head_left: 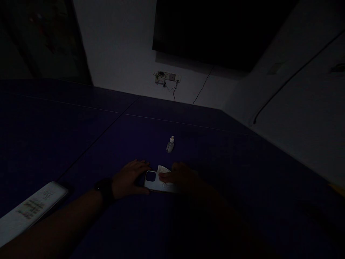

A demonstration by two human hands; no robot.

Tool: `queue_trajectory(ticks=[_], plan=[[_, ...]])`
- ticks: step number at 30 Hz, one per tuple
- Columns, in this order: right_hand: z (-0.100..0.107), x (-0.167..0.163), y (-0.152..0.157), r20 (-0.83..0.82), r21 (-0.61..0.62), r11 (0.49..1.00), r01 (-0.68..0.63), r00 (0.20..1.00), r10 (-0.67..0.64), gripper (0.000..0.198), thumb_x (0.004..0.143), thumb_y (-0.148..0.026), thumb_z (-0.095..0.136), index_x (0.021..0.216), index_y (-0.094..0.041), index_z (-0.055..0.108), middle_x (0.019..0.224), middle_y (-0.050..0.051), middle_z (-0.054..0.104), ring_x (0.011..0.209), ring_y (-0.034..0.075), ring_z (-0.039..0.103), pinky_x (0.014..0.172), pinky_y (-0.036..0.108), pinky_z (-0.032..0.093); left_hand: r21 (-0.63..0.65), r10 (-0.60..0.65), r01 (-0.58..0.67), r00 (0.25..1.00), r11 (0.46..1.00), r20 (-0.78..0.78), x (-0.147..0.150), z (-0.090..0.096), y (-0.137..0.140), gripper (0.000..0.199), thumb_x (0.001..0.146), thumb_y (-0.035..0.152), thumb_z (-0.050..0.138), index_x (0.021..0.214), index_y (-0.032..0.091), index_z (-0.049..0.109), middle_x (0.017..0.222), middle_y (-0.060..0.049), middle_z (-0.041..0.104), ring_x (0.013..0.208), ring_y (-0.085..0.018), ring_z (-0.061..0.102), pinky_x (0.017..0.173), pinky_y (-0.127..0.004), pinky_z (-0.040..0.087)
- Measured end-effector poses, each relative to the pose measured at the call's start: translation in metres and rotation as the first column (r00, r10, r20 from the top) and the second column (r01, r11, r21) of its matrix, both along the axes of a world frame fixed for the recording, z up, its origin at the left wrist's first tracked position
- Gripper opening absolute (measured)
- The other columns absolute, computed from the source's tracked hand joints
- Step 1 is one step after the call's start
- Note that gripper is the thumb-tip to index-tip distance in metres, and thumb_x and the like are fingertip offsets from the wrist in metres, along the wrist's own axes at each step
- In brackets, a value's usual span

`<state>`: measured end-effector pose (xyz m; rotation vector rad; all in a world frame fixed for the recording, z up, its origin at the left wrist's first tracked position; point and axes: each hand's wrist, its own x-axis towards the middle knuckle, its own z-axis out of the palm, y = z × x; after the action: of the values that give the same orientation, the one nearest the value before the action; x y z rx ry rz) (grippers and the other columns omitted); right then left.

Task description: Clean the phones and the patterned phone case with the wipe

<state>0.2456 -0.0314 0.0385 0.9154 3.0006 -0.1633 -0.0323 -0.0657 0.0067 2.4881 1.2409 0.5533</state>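
Observation:
A pale phone case [155,185] lies flat on the dark blue surface, and the same blue shows in its camera cutout. My left hand [131,178], with a dark watch on the wrist, grips the case's left end between thumb and fingers. My right hand [182,178] presses a white tissue [163,169] onto the back of the case, its fingers closed on it. The right hand covers the case's right end. Just beyond the hands stands a small clear dropper bottle [170,145] with a white top.
A long white box or pack [33,210] with print on it lies at the lower left. On the far wall are power sockets [169,76] with cables, below a large black screen [215,32]. A dark cable [293,81] runs along the right wall. The light is very dim.

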Motion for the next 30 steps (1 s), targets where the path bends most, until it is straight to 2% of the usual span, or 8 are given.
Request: queue_trajectory(ticks=[3, 6, 10, 12, 16, 21, 25, 30], plan=[[0.003, 0.015, 0.002, 0.043, 0.006, 0.997, 0.078, 0.996, -0.079, 0.029, 0.097, -0.023, 0.058, 0.120, -0.034, 0.072, 0.108, 0.003, 0.073, 0.089, 0.022, 0.057, 0.082, 0.035, 0.041, -0.001, 0.000, 0.000, 1.000, 1.000, 0.004, 0.000, 0.001, 0.000, 0.077, 0.073, 0.069, 0.076, 0.137, 0.031, 0.055, 0.149, -0.009, 0.054, 0.141, -0.034, 0.045, 0.119, -0.058, 0.025], [0.000, 0.013, 0.000, 0.055, 0.012, 0.991, 0.136, 0.989, -0.136, 0.028, 0.099, -0.028, 0.055, 0.122, -0.031, 0.071, 0.105, 0.006, 0.071, 0.086, 0.022, 0.058, 0.080, 0.033, 0.042, -0.007, 0.009, -0.009, 1.000, 1.000, 0.000, 0.001, 0.000, 0.001, 0.078, 0.071, 0.068, 0.079, 0.135, 0.030, 0.057, 0.148, -0.009, 0.054, 0.141, -0.035, 0.045, 0.119, -0.058, 0.025], [-0.003, -0.006, -0.004, 0.076, 0.034, 0.999, 0.030, 0.997, -0.032, 0.038, 0.097, -0.019, 0.054, 0.130, -0.033, 0.065, 0.114, 0.007, 0.071, 0.094, 0.025, 0.057, 0.082, 0.036, 0.040, -0.018, 0.022, -0.023, 1.000, 1.000, -0.018, 0.001, 0.000, 0.001, 0.081, 0.070, 0.067, 0.080, 0.137, 0.029, 0.055, 0.149, -0.011, 0.054, 0.141, -0.036, 0.044, 0.119, -0.059, 0.026], [0.001, -0.008, -0.003, 0.084, 0.009, 1.000, 0.027, 0.996, -0.028, 0.041, 0.096, -0.016, 0.054, 0.130, -0.036, 0.065, 0.119, 0.005, 0.070, 0.099, 0.026, 0.056, 0.086, 0.038, 0.039, -0.019, 0.023, -0.023, 0.999, 1.000, -0.024, 0.001, 0.001, 0.001, 0.080, 0.071, 0.067, 0.079, 0.137, 0.029, 0.054, 0.149, -0.011, 0.054, 0.141, -0.035, 0.044, 0.119, -0.059, 0.026], [0.015, 0.011, -0.001, 0.109, -0.061, 0.983, 0.174, 0.980, -0.167, 0.028, 0.093, -0.023, 0.061, 0.117, -0.032, 0.072, 0.108, 0.005, 0.070, 0.096, 0.024, 0.057, 0.090, 0.036, 0.040, -0.017, 0.020, -0.021, 1.000, 1.000, -0.024, 0.000, 0.003, 0.000, 0.080, 0.072, 0.065, 0.079, 0.137, 0.028, 0.054, 0.150, -0.011, 0.053, 0.141, -0.034, 0.046, 0.119, -0.057, 0.026], [0.035, 0.031, -0.008, 0.147, -0.029, 0.964, 0.263, 0.955, -0.256, 0.021, 0.094, -0.022, 0.059, 0.101, -0.027, 0.078, 0.096, 0.008, 0.067, 0.088, 0.023, 0.056, 0.087, 0.036, 0.037, -0.025, 0.015, -0.015, 1.000, 1.000, -0.018, 0.000, 0.004, 0.000, 0.077, 0.072, 0.067, 0.078, 0.136, 0.029, 0.055, 0.150, -0.009, 0.053, 0.141, -0.034, 0.046, 0.119, -0.057, 0.026], [0.041, 0.026, -0.013, 0.168, 0.019, 0.964, 0.266, 0.949, -0.265, 0.019, 0.093, -0.021, 0.059, 0.093, -0.024, 0.078, 0.090, 0.007, 0.064, 0.084, 0.021, 0.053, 0.079, 0.032, 0.036, -0.041, 0.017, -0.018, 1.000, 0.999, -0.018, -0.001, 0.004, 0.000, 0.080, 0.072, 0.067, 0.078, 0.137, 0.027, 0.054, 0.150, -0.010, 0.053, 0.141, -0.035, 0.045, 0.120, -0.059, 0.025], [0.030, 0.020, -0.013, 0.131, 0.024, 0.974, 0.224, 0.966, -0.225, 0.026, 0.101, -0.025, 0.050, 0.099, -0.025, 0.075, 0.094, 0.007, 0.065, 0.085, 0.020, 0.054, 0.080, 0.032, 0.035, -0.052, -0.005, 0.004, 1.000, 0.999, -0.015, -0.001, 0.003, 0.002, 0.082, 0.072, 0.067, 0.078, 0.140, 0.030, 0.051, 0.152, -0.009, 0.051, 0.143, -0.034, 0.043, 0.120, -0.059, 0.023]])
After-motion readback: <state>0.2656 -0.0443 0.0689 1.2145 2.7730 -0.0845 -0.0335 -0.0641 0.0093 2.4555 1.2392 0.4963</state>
